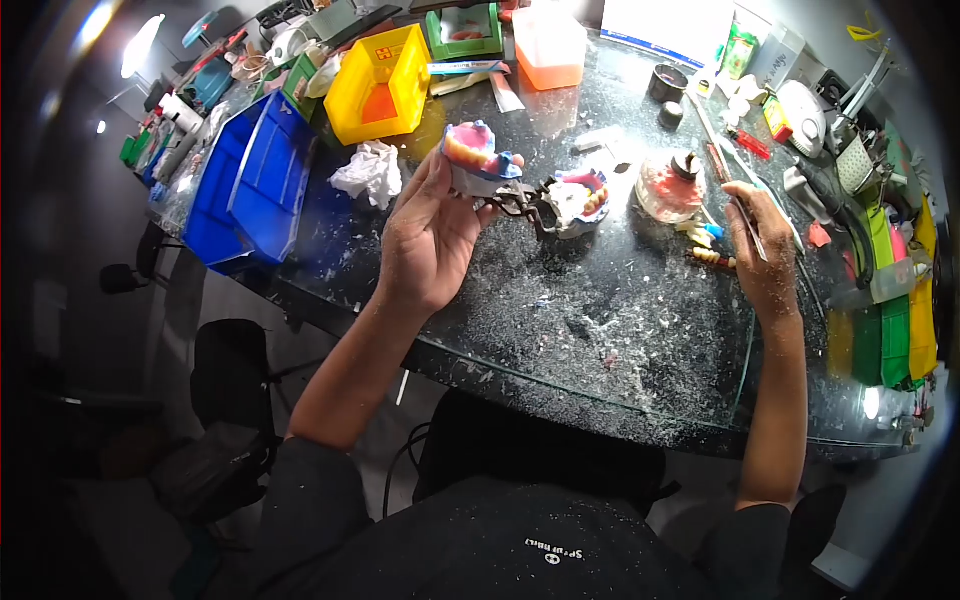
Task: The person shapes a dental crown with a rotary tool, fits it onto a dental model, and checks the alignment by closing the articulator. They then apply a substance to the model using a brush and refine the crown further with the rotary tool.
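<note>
My left hand [432,235] is closed on a dental model [478,152] with pink and blue wax and a row of teeth. A dark metal hinge [520,202] joins it to a second model [578,202], which rests on the dark table. My right hand [762,235] holds a thin reddish tool [722,165] between its fingers, pointing up and away. Left of that hand stands a glass burner [670,188] with a dark top. Small tooth strips [708,257] lie between the burner and my right hand.
Shavings cover the table [600,330]. A blue bin [250,185], a yellow bin [380,85] and crumpled tissue [369,174] are at the left. An orange-filled container [549,48] stands at the back. A dark-handled handpiece [850,225] and green bins [895,340] are at the right.
</note>
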A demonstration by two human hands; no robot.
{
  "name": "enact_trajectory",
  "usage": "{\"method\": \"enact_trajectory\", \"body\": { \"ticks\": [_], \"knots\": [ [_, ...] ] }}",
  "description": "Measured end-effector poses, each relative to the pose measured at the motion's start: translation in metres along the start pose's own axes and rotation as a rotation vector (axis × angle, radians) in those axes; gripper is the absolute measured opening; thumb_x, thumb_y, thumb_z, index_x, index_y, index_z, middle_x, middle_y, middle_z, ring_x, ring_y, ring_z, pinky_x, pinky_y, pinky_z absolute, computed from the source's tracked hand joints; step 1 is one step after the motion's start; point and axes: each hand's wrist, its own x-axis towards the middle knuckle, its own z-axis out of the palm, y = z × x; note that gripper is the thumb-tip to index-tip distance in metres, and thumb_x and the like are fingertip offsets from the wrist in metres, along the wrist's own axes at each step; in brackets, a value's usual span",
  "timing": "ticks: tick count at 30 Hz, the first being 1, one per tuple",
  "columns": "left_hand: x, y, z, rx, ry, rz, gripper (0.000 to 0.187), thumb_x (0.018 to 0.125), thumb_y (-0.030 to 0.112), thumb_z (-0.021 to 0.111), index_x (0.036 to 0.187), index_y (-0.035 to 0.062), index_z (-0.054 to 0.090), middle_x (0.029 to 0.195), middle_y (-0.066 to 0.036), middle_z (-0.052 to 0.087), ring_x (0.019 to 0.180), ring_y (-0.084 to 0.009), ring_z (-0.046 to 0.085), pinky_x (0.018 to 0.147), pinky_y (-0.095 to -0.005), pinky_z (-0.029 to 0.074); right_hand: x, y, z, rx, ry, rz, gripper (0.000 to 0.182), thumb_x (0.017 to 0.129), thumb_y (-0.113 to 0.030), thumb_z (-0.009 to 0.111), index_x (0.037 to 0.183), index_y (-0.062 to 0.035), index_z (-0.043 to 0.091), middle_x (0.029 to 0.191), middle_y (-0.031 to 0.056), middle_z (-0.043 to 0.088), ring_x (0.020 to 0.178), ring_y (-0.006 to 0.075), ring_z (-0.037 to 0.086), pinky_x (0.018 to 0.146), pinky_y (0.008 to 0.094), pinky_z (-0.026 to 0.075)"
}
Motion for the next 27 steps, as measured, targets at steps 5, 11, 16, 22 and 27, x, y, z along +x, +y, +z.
{"method": "enact_trajectory", "body": {
  "ticks": [5, 11, 16, 22, 27],
  "knots": [
    [-0.003, -0.005, 0.000, -0.033, -0.023, 0.034, 0.038, 0.103, 0.025, 0.037, 0.131, 0.0007, 0.042, 0.128, -0.020, 0.053, 0.124, -0.0318, 0.050, 0.102, -0.0440, 0.042, -0.004, 0.007, -0.001, -0.085, -0.042, 0.016, 0.018, 0.089, -0.002, 0.055, 0.107, -0.0006, 0.058, 0.094, 0.0163, 0.060, 0.082, 0.0295, 0.062, 0.074, 0.0379, 0.048],
    [-0.004, -0.007, 0.004, -0.005, 0.024, 0.053, 0.039, 0.103, 0.025, 0.036, 0.133, 0.0007, 0.040, 0.130, -0.023, 0.051, 0.123, -0.0311, 0.051, 0.103, -0.0416, 0.041, -0.005, 0.006, -0.001, -0.097, -0.084, 0.049, 0.021, 0.089, -0.002, 0.054, 0.109, -0.0012, 0.058, 0.096, 0.0176, 0.060, 0.084, 0.0328, 0.062, 0.074, 0.0391, 0.048],
    [-0.005, -0.012, 0.001, 0.188, -0.019, 0.112, 0.044, 0.103, 0.024, 0.035, 0.140, 0.0001, 0.035, 0.134, -0.017, 0.049, 0.126, -0.0245, 0.047, 0.106, -0.0367, 0.035, -0.008, 0.009, -0.001, -0.157, -0.172, 0.032, 0.028, 0.086, 0.003, 0.051, 0.112, -0.0017, 0.058, 0.101, 0.0173, 0.060, 0.088, 0.0356, 0.061, 0.077, 0.0418, 0.047],
    [-0.008, 0.001, -0.003, 0.619, -0.026, 0.219, 0.043, 0.103, 0.023, 0.036, 0.139, -0.0020, 0.040, 0.138, -0.013, 0.046, 0.128, -0.0183, 0.042, 0.109, -0.0347, 0.029, -0.004, 0.017, -0.004, -0.120, -0.157, 0.006, 0.038, 0.085, 0.007, 0.048, 0.118, -0.0080, 0.059, 0.106, 0.0151, 0.060, 0.094, 0.0321, 0.062, 0.081, 0.0397, 0.049],
    [-0.005, 0.017, 0.004, 0.773, -0.027, 0.227, 0.045, 0.096, 0.020, 0.051, 0.136, 0.0011, 0.045, 0.138, -0.012, 0.046, 0.129, -0.0204, 0.042, 0.106, -0.0359, 0.033, 0.032, 0.101, -0.045, -0.269, 0.076, 0.198, 0.049, 0.078, 0.008, 0.046, 0.122, -0.0106, 0.059, 0.113, 0.0157, 0.060, 0.103, 0.0312, 0.060, 0.090, 0.0376, 0.048]
  ]
}}
